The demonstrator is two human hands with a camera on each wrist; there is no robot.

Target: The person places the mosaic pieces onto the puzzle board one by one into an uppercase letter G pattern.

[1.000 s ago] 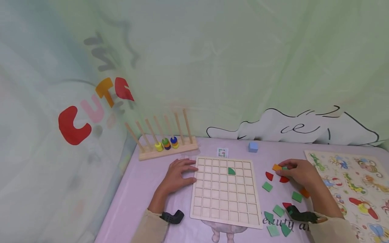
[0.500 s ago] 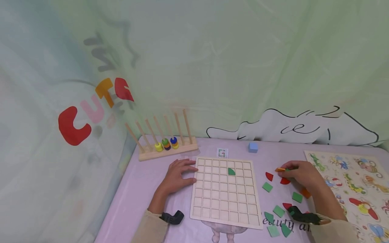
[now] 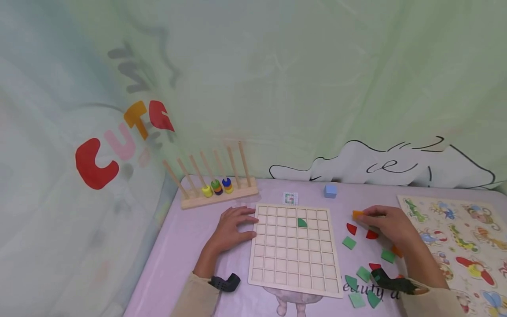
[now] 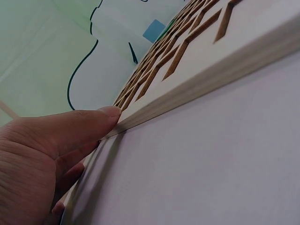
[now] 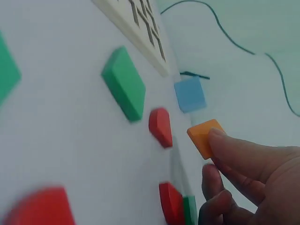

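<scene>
My right hand (image 3: pixel 390 222) pinches an orange square tile (image 5: pixel 205 137) between thumb and finger, held above the table. Below it lie red quarter-circle tiles (image 3: pixel 351 228) and a green square tile (image 3: pixel 349 242); another green tile (image 5: pixel 190 209) shows under the fingers in the right wrist view. At the left edge of the wooden grid board (image 3: pixel 273 276), my left hand (image 3: pixel 234 231) rests with its fingers spread, and its thumb touches the rim in the left wrist view. One green quarter-circle piece (image 3: pixel 302 223) sits in a cell in the board's upper part.
Several more green and red tiles (image 3: pixel 363 274) lie right of the board. A peg rack with coloured rings (image 3: pixel 219 200) stands behind left, a small patterned card (image 3: pixel 290 198) and blue cube (image 3: pixel 330 191) behind the board. An insect picture board (image 3: pixel 467 224) lies far right.
My right hand has raised the orange tile off the table, tilting it and moving slightly left and away from the green tile beside it. My left hand stays at the board's edge.
</scene>
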